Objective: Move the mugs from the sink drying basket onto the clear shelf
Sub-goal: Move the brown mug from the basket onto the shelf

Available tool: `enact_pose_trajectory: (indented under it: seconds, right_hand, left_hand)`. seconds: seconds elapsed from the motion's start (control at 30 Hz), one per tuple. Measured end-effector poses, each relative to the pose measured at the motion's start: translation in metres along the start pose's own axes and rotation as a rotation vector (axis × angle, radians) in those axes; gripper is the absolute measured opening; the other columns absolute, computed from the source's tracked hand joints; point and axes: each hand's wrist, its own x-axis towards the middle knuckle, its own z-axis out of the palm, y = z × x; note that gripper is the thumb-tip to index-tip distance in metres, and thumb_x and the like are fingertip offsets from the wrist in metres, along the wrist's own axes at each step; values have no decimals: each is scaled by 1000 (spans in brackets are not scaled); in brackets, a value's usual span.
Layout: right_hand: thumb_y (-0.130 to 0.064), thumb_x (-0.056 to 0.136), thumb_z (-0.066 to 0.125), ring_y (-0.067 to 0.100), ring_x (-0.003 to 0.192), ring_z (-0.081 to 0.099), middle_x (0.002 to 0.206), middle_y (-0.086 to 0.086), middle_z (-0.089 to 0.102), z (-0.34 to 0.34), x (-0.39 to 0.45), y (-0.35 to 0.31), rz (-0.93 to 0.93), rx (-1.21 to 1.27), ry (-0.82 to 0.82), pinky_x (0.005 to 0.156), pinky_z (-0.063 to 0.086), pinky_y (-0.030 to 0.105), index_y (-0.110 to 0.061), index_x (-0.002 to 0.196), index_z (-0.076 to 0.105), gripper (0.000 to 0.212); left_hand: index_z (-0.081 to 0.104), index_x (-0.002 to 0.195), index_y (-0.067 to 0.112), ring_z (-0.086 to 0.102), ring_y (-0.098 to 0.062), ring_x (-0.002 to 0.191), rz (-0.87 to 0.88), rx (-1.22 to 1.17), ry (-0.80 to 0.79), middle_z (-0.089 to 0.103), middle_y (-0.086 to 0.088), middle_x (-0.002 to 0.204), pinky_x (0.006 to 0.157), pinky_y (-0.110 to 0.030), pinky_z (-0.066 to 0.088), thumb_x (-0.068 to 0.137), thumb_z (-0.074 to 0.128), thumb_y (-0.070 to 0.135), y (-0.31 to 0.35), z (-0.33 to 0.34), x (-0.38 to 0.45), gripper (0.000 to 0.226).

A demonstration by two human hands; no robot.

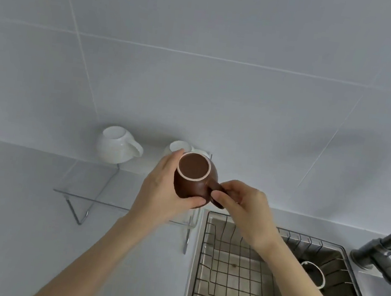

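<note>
Here we hold the brown mug [193,181] upside down over the clear shelf [100,185]: our left hand [159,190] wraps its body, our right hand [244,204] pinches the handle, likely to steady the set-down. Left of it, a white mug [117,146] leaves open shelf; right, one dark mug [313,274] waits in the drying basket [234,277].

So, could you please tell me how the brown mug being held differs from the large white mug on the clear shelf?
The brown mug is dark with a pale foot ring; the large white mug is white all over. The brown mug is held above the clear shelf by the left hand on its body and the right hand on its handle; the white mug rests on the shelf, untouched. Both are bottom-up with handles pointing right.
</note>
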Motion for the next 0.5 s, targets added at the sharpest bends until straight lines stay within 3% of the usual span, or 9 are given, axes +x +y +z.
enact_pose_trajectory:
  seconds: [0.03,0.1,0.17,0.37,0.5]
  right_hand:
    - [-20,82,64,13,68,63,72,7,71,11,6,-4,-8,0,-21,64,48,15,-15,78,66,6]
    - [-21,83,63,26,74,65,75,15,72,38,20,-12,-24,2,-70,73,53,33,-7,81,67,14]
    - [-21,83,62,33,77,64,78,19,72,65,32,-18,-30,-4,-107,77,52,44,-5,81,66,17]
    - [-18,82,61,21,68,56,71,8,64,139,58,-27,2,25,-181,65,46,29,-3,82,67,15]
    - [-16,81,61,33,80,63,75,13,66,171,67,-27,13,44,-200,78,52,44,-2,83,67,16]
  left_hand:
    - [40,131,18,41,2,110,-32,12,7,45,15,122,88,-3,27,49,87,26,-6,-9,2,95]
    - [43,130,18,47,-10,117,-94,29,31,51,6,127,94,-18,32,47,88,24,-26,-32,4,94]
    - [46,127,18,51,-16,118,-148,34,47,56,2,127,96,-23,36,46,89,23,-46,-49,5,92]
    - [47,127,18,50,-10,105,-291,42,53,53,14,108,89,-20,37,46,89,15,-97,-88,6,91]
    - [54,117,22,55,-12,97,-317,56,35,57,21,92,74,-6,35,45,88,11,-120,-104,7,80]
